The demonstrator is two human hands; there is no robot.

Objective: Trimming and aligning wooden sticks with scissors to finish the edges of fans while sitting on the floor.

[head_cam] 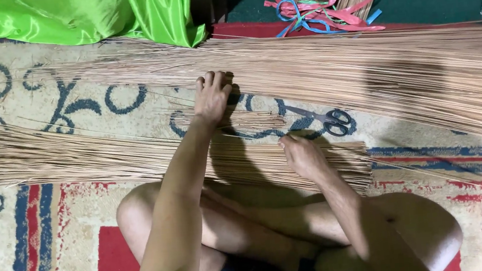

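While the left hand reaches forward with fingers loosely curled onto the far, wide layer of thin tan broom sticks, gripping nothing firmly, the right hand lies flat and unclenched on the nearer bundle of thin tan sticks, laid across the patterned cream, blue and red carpet before the crossed legs. A careless sweep of either hand could likely scatter the aligned sticks, or strike the black-handled scissors lying between the layers; green satin cloth and coloured ribbons lie beyond.

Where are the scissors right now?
In the head view, the scissors lie on the patterned rug, just right of the right hand, between the two spreads of thin sticks.
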